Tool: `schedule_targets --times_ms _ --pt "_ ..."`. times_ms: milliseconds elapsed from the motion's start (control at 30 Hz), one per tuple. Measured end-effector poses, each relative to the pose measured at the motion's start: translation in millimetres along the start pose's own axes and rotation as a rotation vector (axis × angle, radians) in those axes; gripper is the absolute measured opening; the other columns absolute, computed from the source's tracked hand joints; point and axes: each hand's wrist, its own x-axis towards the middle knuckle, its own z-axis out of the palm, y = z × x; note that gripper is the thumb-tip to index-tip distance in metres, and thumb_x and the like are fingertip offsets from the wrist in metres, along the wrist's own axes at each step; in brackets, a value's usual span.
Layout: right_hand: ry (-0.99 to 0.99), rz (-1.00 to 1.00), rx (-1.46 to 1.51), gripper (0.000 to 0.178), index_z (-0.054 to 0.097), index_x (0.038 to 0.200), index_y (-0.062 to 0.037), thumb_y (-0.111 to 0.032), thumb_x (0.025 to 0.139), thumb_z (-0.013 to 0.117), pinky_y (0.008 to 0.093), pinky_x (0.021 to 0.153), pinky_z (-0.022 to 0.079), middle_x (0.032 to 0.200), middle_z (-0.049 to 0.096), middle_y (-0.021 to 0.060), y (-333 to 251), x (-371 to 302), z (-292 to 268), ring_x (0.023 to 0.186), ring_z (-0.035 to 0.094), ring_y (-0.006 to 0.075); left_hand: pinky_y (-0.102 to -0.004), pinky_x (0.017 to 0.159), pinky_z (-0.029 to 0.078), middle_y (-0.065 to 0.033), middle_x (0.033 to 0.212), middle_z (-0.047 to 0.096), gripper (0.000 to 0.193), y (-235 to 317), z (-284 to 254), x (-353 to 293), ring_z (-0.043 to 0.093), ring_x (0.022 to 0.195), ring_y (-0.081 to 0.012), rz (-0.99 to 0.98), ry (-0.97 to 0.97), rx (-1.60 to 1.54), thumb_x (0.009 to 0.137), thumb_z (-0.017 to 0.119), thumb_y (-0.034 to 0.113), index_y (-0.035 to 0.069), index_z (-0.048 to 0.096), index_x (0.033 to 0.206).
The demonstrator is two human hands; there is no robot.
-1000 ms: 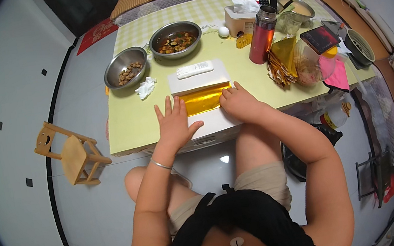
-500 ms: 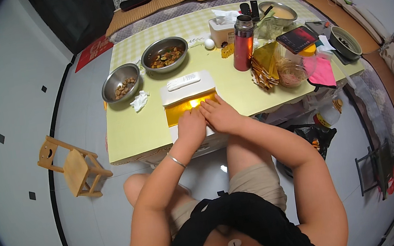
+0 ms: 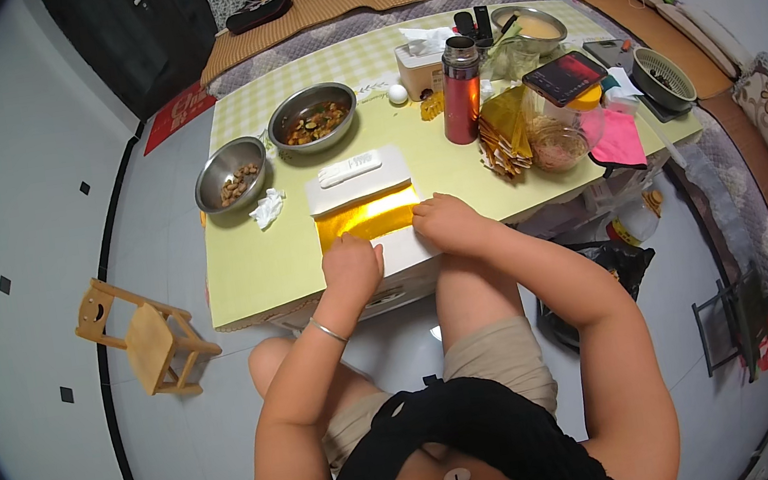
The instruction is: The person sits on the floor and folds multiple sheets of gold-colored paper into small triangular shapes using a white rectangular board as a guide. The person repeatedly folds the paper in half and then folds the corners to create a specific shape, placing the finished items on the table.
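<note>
Gold foil (image 3: 367, 215) lies beyond left hand (image 3: 352, 266), beside right hand (image 3: 450, 224), apparently touching both.

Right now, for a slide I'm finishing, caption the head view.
Bare left hand and bare right hand at a shiny, rectangular gold sheet, a tall red metallic flask standing to the right.

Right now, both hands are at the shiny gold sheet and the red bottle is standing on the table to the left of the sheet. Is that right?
Not quite: the red bottle stands to the right of the gold sheet, as the head view shows. Yes, the left hand and right hand are both at the sheet.
</note>
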Motion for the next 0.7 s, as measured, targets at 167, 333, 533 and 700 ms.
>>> schedule_targets --times_ms 167,333,533,700 --pt "-0.064 -0.01 -0.118 0.01 0.069 0.085 -0.0096 -0.015 0.083 0.061 0.0412 0.075 0.056 0.084 0.067 0.0083 -18 17 -7 0.082 0.07 0.0263 -0.0464 0.068 0.053 -0.0156 0.08 0.063 0.022 -5 11 16 0.064 0.078 -0.0333 0.16 0.167 -0.098 0.082 0.071 0.025 0.004 0.069 0.076" --pt "0.043 0.016 -0.125 0.01 0.069 0.085 -0.0096 -0.015 0.082 0.062 0.0398 0.065 0.056 0.084 0.067 0.0077 -12 17 -2 0.08 0.069 0.0246 -0.0477 0.067 0.053 -0.0152 0.078 0.062 0.015 18 5 25 0.063 0.078 -0.0341 0.091 0.138 -0.09 0.08 0.07 0.019 0.006 0.067 0.074" --pt "0.18 0.192 0.18 0.012 0.07 0.088 -0.0072 -0.014 0.082 0.062 0.0435 0.072 0.057 0.088 0.07 0.012 -12 21 -18 0.085 0.069 0.0312 -0.0452 0.064 0.052 -0.0133 0.071 0.06 0.012 19 21 32 0.063 0.072 -0.0331 0.16 0.243 -0.137 0.079 0.068 0.015 0.007 0.065 0.07" --pt "0.212 0.24 0.528 0.018 0.073 0.096 -0.0063 -0.013 0.082 0.066 0.0436 0.086 0.053 0.096 0.072 0.0124 -2 9 -10 0.097 0.065 0.0338 -0.0432 0.065 0.052 -0.0129 0.076 0.064 0.007 10 18 14 0.063 0.072 -0.0336 0.079 0.35 -0.402 0.08 0.072 0.013 0.006 0.071 0.078"
